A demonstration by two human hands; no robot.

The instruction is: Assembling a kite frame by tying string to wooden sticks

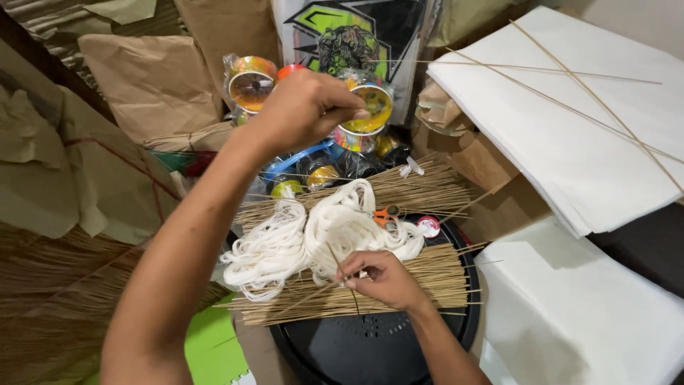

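My left hand (306, 107) is raised above the pile with thumb and fingers pinched together, apparently on a fine thread I cannot make out. My right hand (381, 278) pinches a thin bamboo stick (350, 289) over a bundle of sticks (399, 285). Two hanks of white string (313, 235) lie across the sticks, between the two hands. Small orange-handled scissors (385, 216) and a red-and-white spool (428, 226) rest just beyond the string.
A round black tray (370, 349) holds the sticks. Colourful string reels (370, 107) in plastic stand behind. White paper sheets (570, 121) with thin sticks on them lie right; more white paper (577, 314) lower right. Brown paper (142, 85) and straw (43, 299) at left.
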